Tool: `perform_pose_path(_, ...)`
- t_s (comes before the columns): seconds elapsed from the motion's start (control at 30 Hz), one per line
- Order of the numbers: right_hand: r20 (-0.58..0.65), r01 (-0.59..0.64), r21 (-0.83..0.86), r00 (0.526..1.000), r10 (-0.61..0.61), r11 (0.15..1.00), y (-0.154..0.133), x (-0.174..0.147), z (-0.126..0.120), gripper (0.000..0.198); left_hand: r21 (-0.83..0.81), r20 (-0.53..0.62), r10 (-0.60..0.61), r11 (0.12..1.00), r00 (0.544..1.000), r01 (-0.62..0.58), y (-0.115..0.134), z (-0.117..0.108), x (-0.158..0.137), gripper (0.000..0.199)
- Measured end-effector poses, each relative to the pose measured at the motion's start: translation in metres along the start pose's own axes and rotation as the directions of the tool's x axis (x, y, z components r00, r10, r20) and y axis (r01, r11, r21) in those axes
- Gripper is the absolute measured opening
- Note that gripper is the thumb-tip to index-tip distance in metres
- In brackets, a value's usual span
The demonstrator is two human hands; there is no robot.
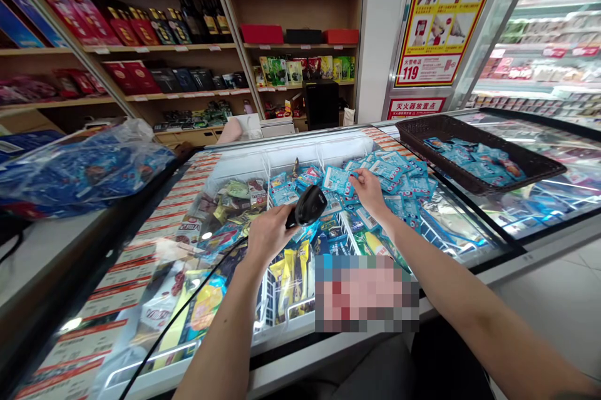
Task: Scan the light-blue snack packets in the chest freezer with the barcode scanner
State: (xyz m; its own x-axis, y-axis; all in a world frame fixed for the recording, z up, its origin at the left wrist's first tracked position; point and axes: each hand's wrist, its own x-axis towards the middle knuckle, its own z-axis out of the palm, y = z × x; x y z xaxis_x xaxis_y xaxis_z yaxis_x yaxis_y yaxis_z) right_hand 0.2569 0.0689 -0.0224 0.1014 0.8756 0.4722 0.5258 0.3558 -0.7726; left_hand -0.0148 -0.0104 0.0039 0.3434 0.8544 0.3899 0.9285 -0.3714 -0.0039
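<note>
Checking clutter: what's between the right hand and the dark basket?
Head view: loose, overlapping blue packets lie between the right hand and the dark basket. Can't tell whether any touch its wall.

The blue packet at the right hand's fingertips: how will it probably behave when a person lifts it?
The blue packet is probably light for its size: it looks small and flat, and the right hand seems to pinch just its edge. Its wrapper looks like smooth film, so it may slip. The neighbouring packets overlap loosely, so some might shift with it.
</note>
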Motion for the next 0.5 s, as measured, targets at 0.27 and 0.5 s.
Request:
perform_pose_path(0.27, 0.010, -0.003, 0.008, 1.000, 0.003, 1.000, 0.0001, -0.0003, 0.0000, 0.028, 0.008, 0.013, -0.004, 1.000, 1.000, 0.004, 0.0034, -0.0030, 0.0007, 0.037)
perform_pose_path(0.5, -0.010, 0.018, -0.020, 1.000, -0.018, 1.000, -0.0081, -0.0029, -0.0051, 0.031, 0.008, -0.034, -0.055, 0.998, 0.998, 0.056, -0.0053, -0.0008, 0.0005, 0.036)
